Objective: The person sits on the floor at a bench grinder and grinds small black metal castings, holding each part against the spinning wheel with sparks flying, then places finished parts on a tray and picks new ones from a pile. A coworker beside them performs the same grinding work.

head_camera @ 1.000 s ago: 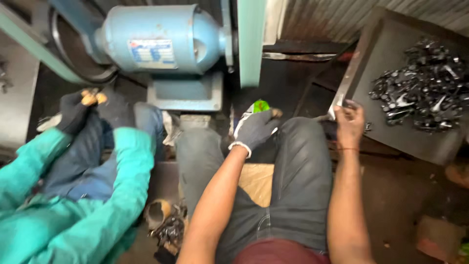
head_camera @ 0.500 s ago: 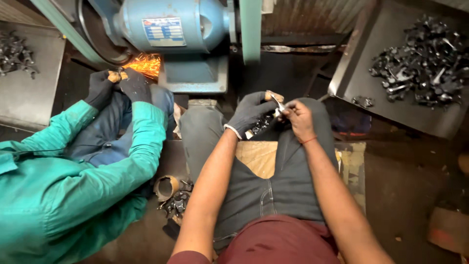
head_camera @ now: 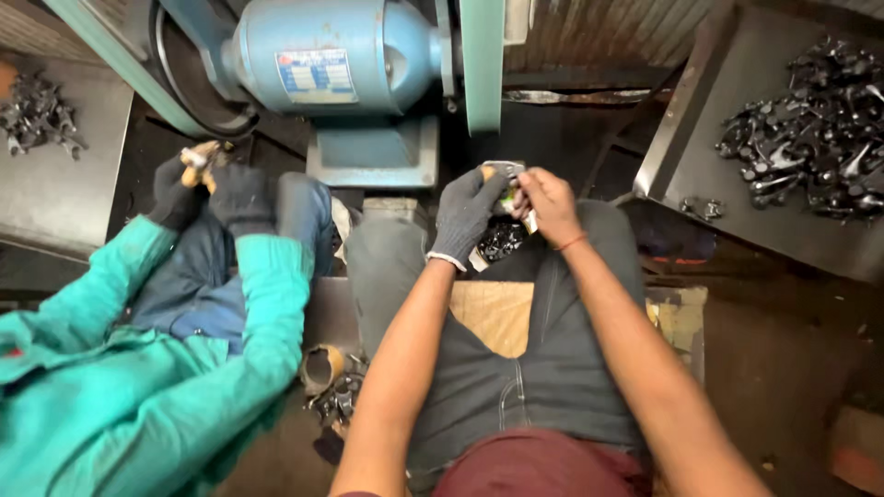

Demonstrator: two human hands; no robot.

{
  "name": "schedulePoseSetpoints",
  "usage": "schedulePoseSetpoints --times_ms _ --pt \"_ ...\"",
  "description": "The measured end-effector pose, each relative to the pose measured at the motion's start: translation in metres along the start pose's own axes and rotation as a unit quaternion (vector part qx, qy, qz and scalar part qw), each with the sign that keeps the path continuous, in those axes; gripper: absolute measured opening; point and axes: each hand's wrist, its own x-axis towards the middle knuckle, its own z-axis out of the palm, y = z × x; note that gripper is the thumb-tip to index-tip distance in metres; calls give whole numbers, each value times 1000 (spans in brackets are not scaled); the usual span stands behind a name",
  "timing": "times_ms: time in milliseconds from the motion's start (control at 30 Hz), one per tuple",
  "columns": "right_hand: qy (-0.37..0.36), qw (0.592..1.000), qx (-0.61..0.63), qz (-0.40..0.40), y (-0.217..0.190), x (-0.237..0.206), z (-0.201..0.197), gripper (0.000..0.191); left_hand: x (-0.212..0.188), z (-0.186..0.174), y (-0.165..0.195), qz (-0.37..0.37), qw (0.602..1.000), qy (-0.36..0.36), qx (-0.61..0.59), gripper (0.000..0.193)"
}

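I am gripping a small shiny metal part (head_camera: 505, 173) with my grey-gloved left hand (head_camera: 465, 213). My bare right hand (head_camera: 550, 204) is pinching it too. Both are hovering over my lap.

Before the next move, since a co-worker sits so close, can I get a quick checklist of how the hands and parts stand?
1. Left hand in grey knit glove: ok.
2. Right hand gloved: not ok, it is bare.
3. Both hands on the small dark metal part over the lap: ok; how firm the grip is, cannot tell.
4. Co-worker's gloved hands apart from the person's own: ok, they are off to the left.
5. Blue motor housing running: cannot tell.
6. Grey metal tray of dark parts at the right: ok, it is stocked.
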Motion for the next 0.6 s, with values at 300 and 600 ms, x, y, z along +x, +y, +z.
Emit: schedulePoseSetpoints --times_ms 300,600 --pt "26 996 50 70 48 70 16 36 50 6 -16 -57 978 130 153 35" --pt "36 997 -39 57 60 83 -4 37 78 23 -51 -66 987 139 42 32"
